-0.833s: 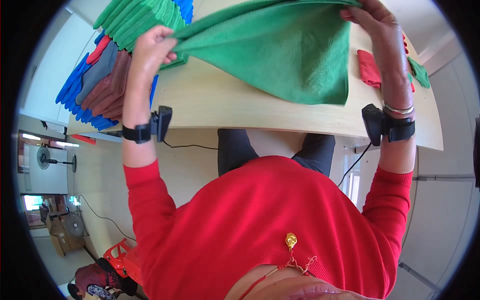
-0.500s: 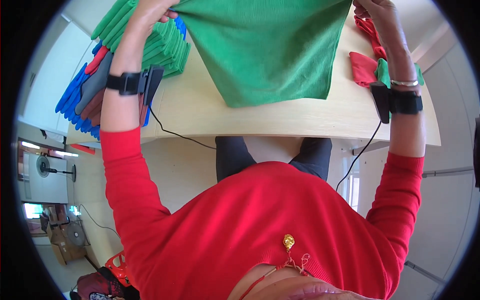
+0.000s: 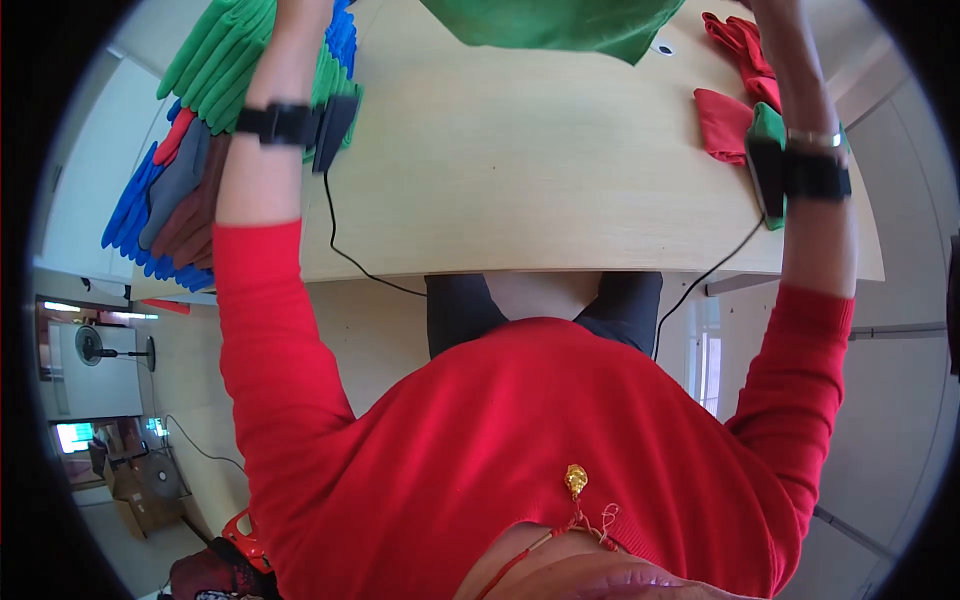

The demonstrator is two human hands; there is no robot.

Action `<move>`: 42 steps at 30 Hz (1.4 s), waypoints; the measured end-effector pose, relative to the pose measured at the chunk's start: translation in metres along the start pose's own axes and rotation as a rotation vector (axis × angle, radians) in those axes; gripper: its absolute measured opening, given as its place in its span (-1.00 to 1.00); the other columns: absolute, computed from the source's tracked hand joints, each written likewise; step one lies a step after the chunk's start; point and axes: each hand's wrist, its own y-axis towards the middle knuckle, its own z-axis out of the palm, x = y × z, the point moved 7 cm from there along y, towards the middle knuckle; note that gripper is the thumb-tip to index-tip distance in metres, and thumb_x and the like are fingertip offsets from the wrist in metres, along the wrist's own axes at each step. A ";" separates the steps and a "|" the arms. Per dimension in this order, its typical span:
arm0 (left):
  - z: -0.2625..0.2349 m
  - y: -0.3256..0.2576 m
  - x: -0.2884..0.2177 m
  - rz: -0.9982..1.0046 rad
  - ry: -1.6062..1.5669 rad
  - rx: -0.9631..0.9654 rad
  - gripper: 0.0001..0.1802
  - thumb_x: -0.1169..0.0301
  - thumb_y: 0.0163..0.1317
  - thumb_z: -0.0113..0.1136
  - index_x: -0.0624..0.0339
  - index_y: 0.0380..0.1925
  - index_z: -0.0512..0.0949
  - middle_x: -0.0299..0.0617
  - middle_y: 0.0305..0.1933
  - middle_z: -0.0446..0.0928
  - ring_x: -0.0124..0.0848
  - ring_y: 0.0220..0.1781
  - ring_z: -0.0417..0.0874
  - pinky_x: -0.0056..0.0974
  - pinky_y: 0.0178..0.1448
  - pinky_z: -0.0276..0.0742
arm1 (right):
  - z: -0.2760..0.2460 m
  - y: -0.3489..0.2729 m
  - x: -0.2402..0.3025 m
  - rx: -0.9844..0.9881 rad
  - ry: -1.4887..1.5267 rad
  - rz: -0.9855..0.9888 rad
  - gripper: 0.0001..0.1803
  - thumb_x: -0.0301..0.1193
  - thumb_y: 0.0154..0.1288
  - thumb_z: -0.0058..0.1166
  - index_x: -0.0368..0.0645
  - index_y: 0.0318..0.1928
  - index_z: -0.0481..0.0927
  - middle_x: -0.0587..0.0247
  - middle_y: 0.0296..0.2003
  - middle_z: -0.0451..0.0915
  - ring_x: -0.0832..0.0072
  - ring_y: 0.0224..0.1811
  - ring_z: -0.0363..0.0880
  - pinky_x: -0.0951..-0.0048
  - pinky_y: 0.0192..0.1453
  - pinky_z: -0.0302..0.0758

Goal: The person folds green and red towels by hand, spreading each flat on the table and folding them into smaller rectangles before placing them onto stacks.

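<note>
Wooden table (image 3: pixel 540 190): green cloth (image 3: pixel 560 25) stretched left-right, hanging edge toward person.

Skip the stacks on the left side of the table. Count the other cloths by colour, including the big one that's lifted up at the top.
Green: 2, the large lifted green cloth and a small green cloth at far right
Red: 2, a crumpled red cloth and a flat red cloth
Total: 4
</note>
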 end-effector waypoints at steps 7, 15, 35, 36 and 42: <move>-0.005 -0.218 0.115 -0.307 0.267 0.255 -0.83 0.57 0.09 0.12 0.22 -0.28 0.54 -0.36 -0.45 0.51 -0.66 -0.38 0.46 -0.49 -0.29 0.39 | 0.029 -0.187 -0.116 0.457 -0.219 0.144 -0.84 -0.58 0.29 0.04 -0.22 -0.13 0.59 0.41 -0.30 0.60 0.67 -0.21 0.50 0.57 -0.09 0.47; -0.041 -0.334 0.146 -0.608 0.148 0.234 -0.85 0.63 0.16 0.07 0.24 -0.26 0.52 -0.37 -0.40 0.51 -0.66 -0.41 0.49 -0.53 -0.32 0.41 | 0.053 -0.279 -0.115 0.650 -0.271 0.386 -0.85 -0.61 0.23 0.06 -0.23 -0.18 0.57 0.33 -0.30 0.56 0.58 -0.23 0.52 0.52 -0.13 0.46; 0.024 -0.328 0.038 0.042 0.434 0.460 -0.76 0.62 -0.01 0.18 0.24 -0.26 0.52 -0.05 -0.08 0.52 -0.09 0.02 0.53 -0.11 0.16 0.43 | 0.047 -0.178 -0.215 0.235 -0.667 0.325 -0.68 -0.29 0.18 0.14 -0.28 -0.15 0.62 0.11 -0.32 0.67 0.27 -0.32 0.65 0.41 -0.22 0.55; 0.048 -0.342 0.021 0.123 0.429 0.595 -0.72 0.57 -0.01 0.22 0.22 -0.22 0.51 -0.06 -0.04 0.50 -0.10 0.06 0.51 -0.10 0.18 0.41 | 0.046 -0.169 -0.227 0.232 -0.669 0.326 -0.68 -0.29 0.18 0.14 -0.28 -0.15 0.62 0.11 -0.32 0.67 0.27 -0.32 0.65 0.41 -0.22 0.55; 0.097 -0.395 0.006 0.370 0.527 0.832 -0.48 0.42 -0.05 0.32 0.12 -0.01 0.44 -0.06 0.14 0.39 -0.13 0.19 0.40 -0.01 0.23 0.35 | 0.079 -0.145 -0.260 0.532 -0.595 0.536 -0.72 -0.35 0.05 0.10 -0.25 -0.24 0.63 0.13 -0.49 0.63 0.35 -0.47 0.62 0.41 -0.33 0.56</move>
